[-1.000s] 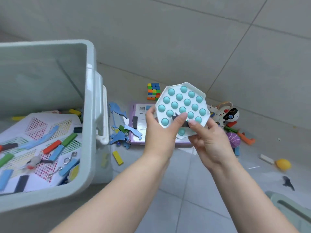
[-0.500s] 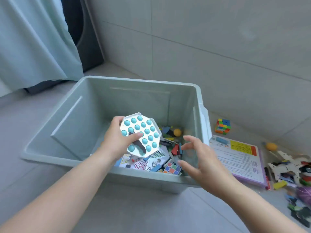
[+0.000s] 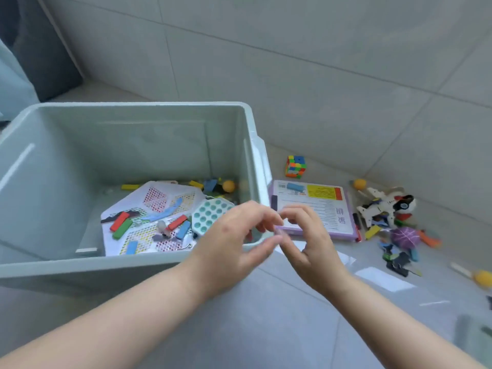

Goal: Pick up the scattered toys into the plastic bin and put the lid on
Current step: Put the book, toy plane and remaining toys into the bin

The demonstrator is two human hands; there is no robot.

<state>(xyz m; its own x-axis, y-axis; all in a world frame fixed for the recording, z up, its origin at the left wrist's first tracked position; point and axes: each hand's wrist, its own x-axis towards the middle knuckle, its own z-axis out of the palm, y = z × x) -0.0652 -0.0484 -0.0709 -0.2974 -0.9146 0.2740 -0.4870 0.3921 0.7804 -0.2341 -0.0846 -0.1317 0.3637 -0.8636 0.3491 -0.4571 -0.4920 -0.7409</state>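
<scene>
To the left of both hands stands the plastic bin (image 3: pixel 80 161), open, with no lid on it. On its bottom a white perforated board (image 3: pixel 159 198) is laid, strewn with coloured blocks. A teal pop-bubble toy (image 3: pixel 210 217) is seen at the board's right edge, just beyond and to the left of the left hand's knuckles.

The left hand (image 3: pixel 234 243) is held above the bin's near right corner, fingers loosely curled, with nothing seen in its grasp; its outline is blurred. Just to its right, above the floor outside the bin, the right hand (image 3: pixel 311 243) is held the same way, loosely curled and empty, its fingertips almost meeting those of the left.

Beyond the right hand's fingers a purple-edged book (image 3: pixel 314 209) lies flat on the tile, close against the bin's outer wall, with a coloured cube (image 3: pixel 296 167) farther beyond. Well to the right of that hand a wooden figure (image 3: pixel 383 209), a purple ball (image 3: pixel 406 237) and a heap of small flat pieces are scattered, and a yellow ball (image 3: pixel 483 278) sits at the far right edge.

Several slips can be foreseen. The book may be pushed along the tile rather than lifted, since little room is left for fingers under its edge. The balls may be sent rolling if the heap is swept carelessly. Thin pieces may be overlooked. If the book or figure is dropped in on end, the lid may be kept from seating; where the lid lies cannot be told.
</scene>
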